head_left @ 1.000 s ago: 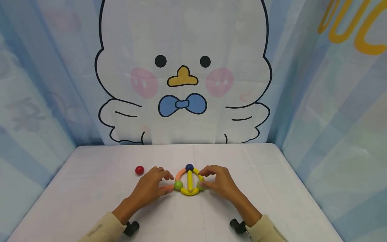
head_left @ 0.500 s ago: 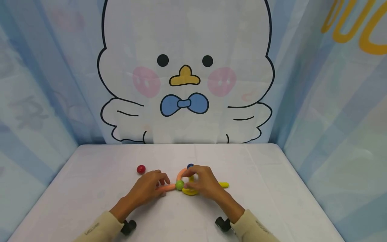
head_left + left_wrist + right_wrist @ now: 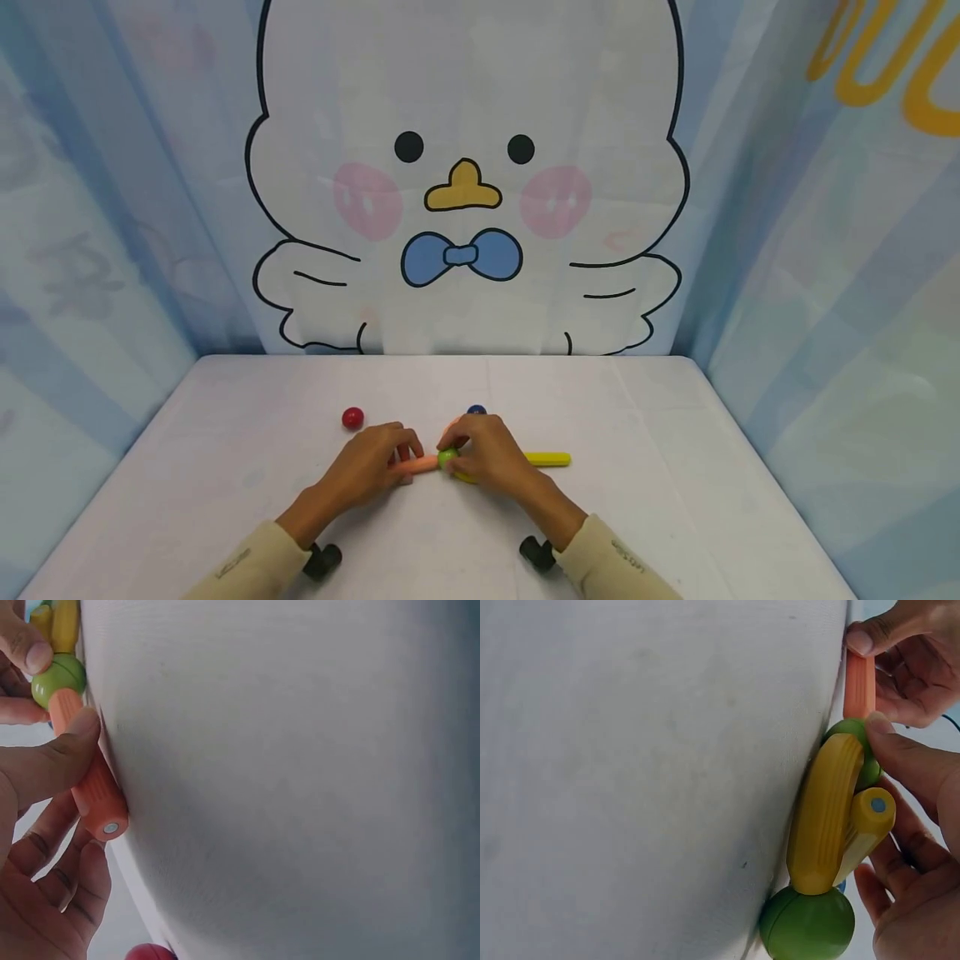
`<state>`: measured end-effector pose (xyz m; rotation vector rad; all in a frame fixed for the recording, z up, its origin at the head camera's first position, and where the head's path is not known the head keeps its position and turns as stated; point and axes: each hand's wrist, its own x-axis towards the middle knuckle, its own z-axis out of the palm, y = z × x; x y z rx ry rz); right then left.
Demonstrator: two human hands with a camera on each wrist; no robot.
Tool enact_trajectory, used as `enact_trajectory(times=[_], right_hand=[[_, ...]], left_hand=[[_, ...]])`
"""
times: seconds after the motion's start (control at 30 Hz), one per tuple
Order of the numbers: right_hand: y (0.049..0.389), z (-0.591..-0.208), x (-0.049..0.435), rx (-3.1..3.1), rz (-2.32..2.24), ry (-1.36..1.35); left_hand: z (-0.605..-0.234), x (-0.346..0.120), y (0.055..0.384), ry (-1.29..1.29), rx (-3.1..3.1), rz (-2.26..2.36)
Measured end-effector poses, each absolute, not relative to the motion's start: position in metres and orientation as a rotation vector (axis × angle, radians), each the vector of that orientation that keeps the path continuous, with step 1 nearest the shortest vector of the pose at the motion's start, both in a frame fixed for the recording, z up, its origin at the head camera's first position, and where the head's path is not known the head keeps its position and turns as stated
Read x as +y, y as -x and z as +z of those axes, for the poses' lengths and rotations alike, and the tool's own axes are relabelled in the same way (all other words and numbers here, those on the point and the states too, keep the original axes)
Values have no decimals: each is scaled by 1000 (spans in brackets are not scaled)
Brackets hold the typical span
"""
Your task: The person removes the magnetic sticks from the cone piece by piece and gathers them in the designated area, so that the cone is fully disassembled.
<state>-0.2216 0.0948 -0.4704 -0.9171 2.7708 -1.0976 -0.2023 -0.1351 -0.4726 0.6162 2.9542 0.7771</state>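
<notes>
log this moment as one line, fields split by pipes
left hand: pinches orange stick | right hand: pinches green ball at stick's end | red ball: on table, apart from both hands

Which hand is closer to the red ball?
Left. The left hand is just in front and right of the red ball, not touching it; the right hand is farther right, at a green ball.

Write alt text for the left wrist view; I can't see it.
The left hand pinches an orange stick, one end against a green ball that the right hand holds at upper left. Yellow pieces show beyond; a red ball is cut off at the bottom edge.
</notes>
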Motion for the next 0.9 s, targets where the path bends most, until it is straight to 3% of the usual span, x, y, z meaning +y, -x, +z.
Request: enact_trajectory(times=[0.5, 0.9], right_hand=[[222, -468, 92, 2782, -1074, 876], [220, -468, 93, 2784, -1075, 840]], left_hand=[[-468, -140, 199, -579, 2959, 782], [-460, -174, 184, -488, 2998, 766]])
